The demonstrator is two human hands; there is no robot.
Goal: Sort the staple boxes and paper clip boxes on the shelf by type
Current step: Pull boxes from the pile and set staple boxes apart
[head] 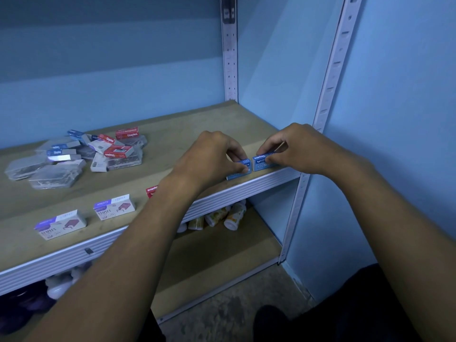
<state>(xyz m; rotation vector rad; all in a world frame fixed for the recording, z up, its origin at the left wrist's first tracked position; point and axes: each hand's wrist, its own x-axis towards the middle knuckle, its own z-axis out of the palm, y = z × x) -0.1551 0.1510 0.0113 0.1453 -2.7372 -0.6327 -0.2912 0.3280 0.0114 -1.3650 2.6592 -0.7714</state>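
Partly hidden, two blue staple boxes (pixel 261 163) sit pinched by left hand (pixel 212 156) and right hand (pixel 296 149).

two blue staple boxes (pixel 251 165), red staple box (pixel 151 190), purple-and-white boxes (pixel 114 207), tan shelf (pixel 172 124)

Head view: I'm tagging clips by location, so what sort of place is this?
Probably a storeroom or supply corner: a slotted metal shelf against blue walls, a heap of staple boxes on it, small bottles on the shelf below.

Left hand (pixel 209 156) and right hand (pixel 293 149) extended forward, fingers curled, pinching.
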